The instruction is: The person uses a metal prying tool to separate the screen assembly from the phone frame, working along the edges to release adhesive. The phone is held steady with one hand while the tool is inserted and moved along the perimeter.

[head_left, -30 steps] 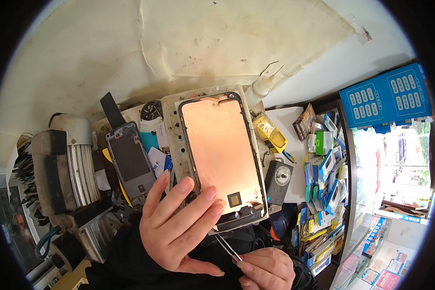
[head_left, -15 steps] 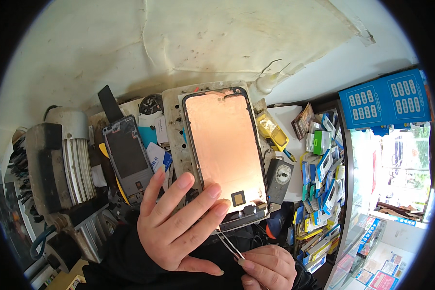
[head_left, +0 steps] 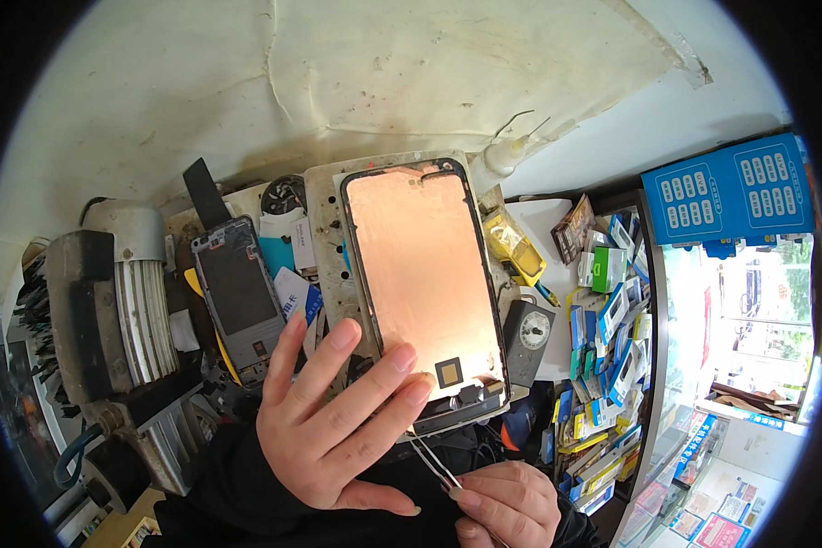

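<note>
A phone screen assembly (head_left: 420, 265) with a copper-coloured back and black frame lies face down on a worn, light-coloured perforated plate (head_left: 324, 196). My left hand (head_left: 338, 420) is spread open, its fingertips resting on the assembly's lower left corner. In my right hand (head_left: 511, 502), thumb and fingers pinch a pair of metal tweezers (head_left: 436, 464). The tweezers' tips reach up to the assembly's lower edge, near a small square dark part; whether they touch it cannot be made out.
An opened phone body (head_left: 237, 283) lies to the left, beside a metal-finned machine (head_left: 142, 301). Right of the plate are a yellow case (head_left: 513, 242) and a grey box with a dial (head_left: 528, 342). Many small packages (head_left: 612, 338) are piled farther right. A stained wall (head_left: 384, 73) stands behind.
The screen assembly and my left hand have shifted very slightly up and to the left. My right hand with the tweezers stays almost where it was.
</note>
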`<state>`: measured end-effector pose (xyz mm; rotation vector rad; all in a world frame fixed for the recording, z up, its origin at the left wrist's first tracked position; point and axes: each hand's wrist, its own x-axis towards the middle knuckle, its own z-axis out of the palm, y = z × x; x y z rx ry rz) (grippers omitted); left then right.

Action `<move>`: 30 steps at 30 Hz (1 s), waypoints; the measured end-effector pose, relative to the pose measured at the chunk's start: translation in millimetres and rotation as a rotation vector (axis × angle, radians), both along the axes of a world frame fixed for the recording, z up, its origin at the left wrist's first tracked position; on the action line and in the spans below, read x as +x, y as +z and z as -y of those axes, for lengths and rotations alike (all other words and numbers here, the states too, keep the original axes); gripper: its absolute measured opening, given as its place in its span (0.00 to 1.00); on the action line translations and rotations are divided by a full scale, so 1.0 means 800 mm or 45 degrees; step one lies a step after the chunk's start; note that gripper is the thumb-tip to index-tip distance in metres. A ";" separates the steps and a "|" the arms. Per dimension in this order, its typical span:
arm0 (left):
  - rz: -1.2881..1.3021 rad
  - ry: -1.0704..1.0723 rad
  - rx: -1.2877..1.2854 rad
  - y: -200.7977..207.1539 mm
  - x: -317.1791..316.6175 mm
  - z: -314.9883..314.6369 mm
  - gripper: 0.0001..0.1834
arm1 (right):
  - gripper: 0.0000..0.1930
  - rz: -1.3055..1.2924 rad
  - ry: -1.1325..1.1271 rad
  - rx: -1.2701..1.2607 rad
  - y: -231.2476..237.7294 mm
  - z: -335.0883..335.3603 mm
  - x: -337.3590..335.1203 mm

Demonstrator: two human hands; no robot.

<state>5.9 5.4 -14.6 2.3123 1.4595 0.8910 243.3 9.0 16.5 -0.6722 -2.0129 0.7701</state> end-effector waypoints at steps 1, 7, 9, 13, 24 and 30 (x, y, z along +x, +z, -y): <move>0.007 -0.004 0.002 0.000 0.000 0.000 0.45 | 0.11 -0.002 0.000 -0.002 0.000 0.000 0.000; 0.016 -0.012 0.000 -0.001 0.000 0.000 0.45 | 0.11 -0.012 -0.006 -0.015 -0.001 0.001 -0.001; 0.017 -0.009 -0.001 -0.001 0.000 0.000 0.45 | 0.11 -0.017 -0.004 -0.024 -0.002 0.001 -0.001; 0.021 -0.003 0.010 -0.003 0.001 0.000 0.45 | 0.11 -0.033 -0.003 -0.042 -0.003 0.002 -0.002; 0.019 0.010 -0.010 -0.001 0.003 0.001 0.45 | 0.11 -0.054 -0.010 -0.074 -0.003 0.002 -0.002; 0.023 0.011 -0.009 -0.002 0.004 0.002 0.45 | 0.11 -0.051 -0.010 -0.112 -0.003 0.003 -0.002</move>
